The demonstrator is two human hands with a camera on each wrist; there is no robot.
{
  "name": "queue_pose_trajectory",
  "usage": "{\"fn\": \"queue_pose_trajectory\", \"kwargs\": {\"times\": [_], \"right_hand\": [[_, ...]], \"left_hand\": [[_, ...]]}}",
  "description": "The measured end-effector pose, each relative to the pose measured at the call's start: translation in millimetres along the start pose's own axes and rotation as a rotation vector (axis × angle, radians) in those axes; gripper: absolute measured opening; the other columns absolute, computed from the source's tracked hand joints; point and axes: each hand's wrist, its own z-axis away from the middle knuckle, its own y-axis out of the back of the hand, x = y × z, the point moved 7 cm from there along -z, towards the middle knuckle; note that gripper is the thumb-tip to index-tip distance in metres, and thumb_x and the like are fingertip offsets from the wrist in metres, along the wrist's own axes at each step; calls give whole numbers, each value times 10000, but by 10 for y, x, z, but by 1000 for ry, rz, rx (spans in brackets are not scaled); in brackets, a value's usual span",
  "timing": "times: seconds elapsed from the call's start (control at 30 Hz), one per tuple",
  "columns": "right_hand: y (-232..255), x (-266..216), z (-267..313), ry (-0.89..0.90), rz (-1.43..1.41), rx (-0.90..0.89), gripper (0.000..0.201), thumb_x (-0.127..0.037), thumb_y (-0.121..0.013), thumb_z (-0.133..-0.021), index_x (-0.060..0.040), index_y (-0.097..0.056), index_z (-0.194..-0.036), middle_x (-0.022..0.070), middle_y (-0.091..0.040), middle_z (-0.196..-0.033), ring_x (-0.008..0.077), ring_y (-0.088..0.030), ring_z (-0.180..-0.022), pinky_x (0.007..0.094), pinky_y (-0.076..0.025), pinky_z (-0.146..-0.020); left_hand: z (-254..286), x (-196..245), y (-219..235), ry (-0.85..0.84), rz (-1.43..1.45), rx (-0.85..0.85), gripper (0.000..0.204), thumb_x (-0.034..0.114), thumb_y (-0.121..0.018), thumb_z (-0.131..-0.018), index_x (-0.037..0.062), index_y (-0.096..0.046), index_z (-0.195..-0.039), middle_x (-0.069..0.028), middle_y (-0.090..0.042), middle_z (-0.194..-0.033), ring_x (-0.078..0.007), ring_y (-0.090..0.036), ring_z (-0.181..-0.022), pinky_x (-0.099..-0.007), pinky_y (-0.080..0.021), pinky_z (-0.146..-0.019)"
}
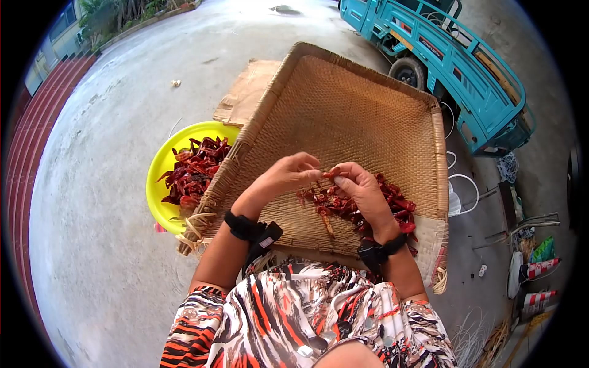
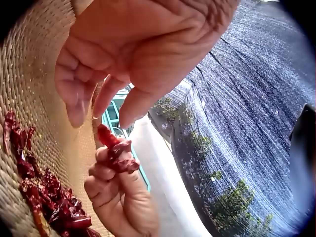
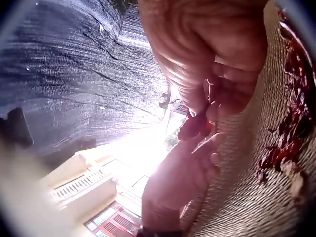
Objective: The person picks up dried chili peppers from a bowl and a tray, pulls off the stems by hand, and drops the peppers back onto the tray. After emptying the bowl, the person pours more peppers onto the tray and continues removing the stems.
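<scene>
Between thumb and curled fingers, my right hand point(image 1: 365, 195) pinches a dried red chili pepper point(image 2: 120, 154) above a woven basket point(image 1: 356, 92). My left hand point(image 1: 283, 179) faces it from the left. In the left wrist view its fingers are loosely bent and spread, with thumb and fingertips close over the chili's upper end and nothing gripped. Below the right hand, a pile of dried red chilies point(image 1: 402, 205) lies on the basket's woven floor, partly hidden by that hand and wrist.
A yellow basin point(image 1: 158, 199) full of red chilies stands left of the basket. Flattened cardboard point(image 1: 248, 92) lies behind it. A blue cargo tricycle point(image 1: 454, 67) is parked at the back right. Red-and-white striped objects point(image 1: 540, 268) lie at far right; red steps point(image 1: 43, 135) run along the left.
</scene>
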Motion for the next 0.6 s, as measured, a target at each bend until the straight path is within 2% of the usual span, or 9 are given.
{"fn": "queue_pose_trajectory", "kwargs": {"times": [0.07,0.17,0.37,0.47,0.6], "right_hand": [[-25,-42,16,-16,-59,-11,161,-106,-569,-961,-65,-585,-1116,-6,-633,-967,60,-611,-875,197,-509,-756],[-50,53,-18,12,-247,-57,170,-119,-579,-955,-64,-585,-1116,6,-636,-983,70,-615,-878,203,-523,-753],[-140,127,-15,-45,-487,-105,175,-103,-578,-951,-57,-584,-1120,30,-643,-1018,78,-613,-867,210,-534,-755],[-134,153,-13,-40,-530,-116,175,-99,-585,-946,-58,-585,-1117,31,-641,-1022,84,-613,-861,215,-535,-753],[-77,124,-27,-15,-384,-55,166,-111,-599,-942,-59,-581,-1099,25,-634,-1010,86,-613,-867,225,-537,-754]], "left_hand": [[28,29,-126,34,77,-88,374,331,-607,-947,5,-586,-1129,-33,-619,-937,-105,-592,-822,-261,-510,-731],[-11,11,-138,26,104,-65,320,306,-581,-965,2,-601,-1061,-18,-620,-864,-85,-581,-766,-244,-508,-697],[26,78,-133,-78,138,-125,279,284,-567,-974,13,-603,-1030,-5,-600,-790,-69,-573,-739,-245,-507,-667],[21,6,-134,1,232,-150,249,268,-577,-969,25,-607,-1016,1,-594,-790,-66,-570,-734,-240,-499,-660],[31,129,-183,-56,161,-93,240,253,-594,-960,22,-599,-1028,3,-598,-812,-64,-571,-732,-230,-491,-650]]}}
